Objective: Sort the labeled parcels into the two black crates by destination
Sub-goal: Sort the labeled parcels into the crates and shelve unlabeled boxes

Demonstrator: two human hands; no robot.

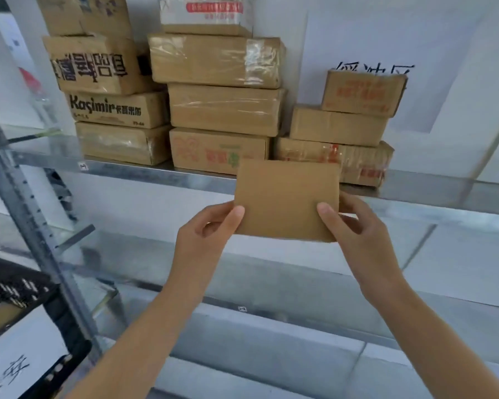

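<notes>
I hold a small plain brown cardboard parcel (285, 197) up in front of the metal shelf (144, 171). My left hand (208, 234) grips its lower left corner, thumb on the near face. My right hand (355, 226) grips the lower right corner the same way. The face toward me shows no label. Behind it, several brown parcels (216, 108) are stacked in three piles on the shelf. A black crate (15, 286) shows partly at the lower left, with a white paper sign (15, 367) below it.
A perforated steel upright (38, 226) of the rack runs down the left side. A white sheet with black characters (375, 70) hangs on the wall behind the right pile. A lower shelf level (271, 321) lies beneath my arms.
</notes>
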